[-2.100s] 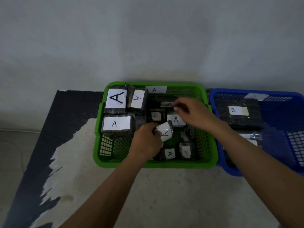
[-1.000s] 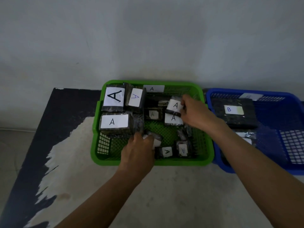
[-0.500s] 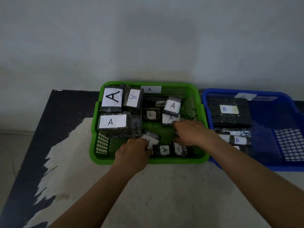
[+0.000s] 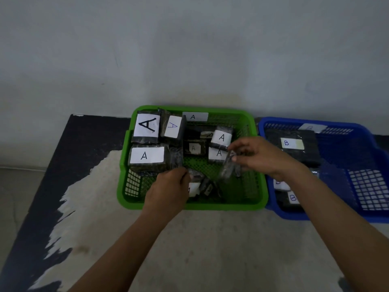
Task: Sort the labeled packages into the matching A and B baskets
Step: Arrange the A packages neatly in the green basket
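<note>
A green basket (image 4: 263,194) tagged A holds several dark packages with white A labels. My right hand (image 4: 256,157) pinches a small dark package (image 4: 226,169) by its top end and holds it lifted above the basket's right half; its label is hidden. My left hand (image 4: 168,190) reaches over the front rim, fingers curled round a small package (image 4: 194,184) with a white label lying on the basket floor. To the right, a blue basket (image 4: 376,216) holds dark packages with B labels.
Both baskets stand against a pale wall at the back of a dark table (image 4: 42,186) with a large worn, pale patch. Large A packages (image 4: 147,157) fill the green basket's left and back parts. The blue basket's right floor shows bare mesh.
My right hand has picked a small package from the front right of the green basket and lifted it up. My left hand stayed at the front, on the small package there.
</note>
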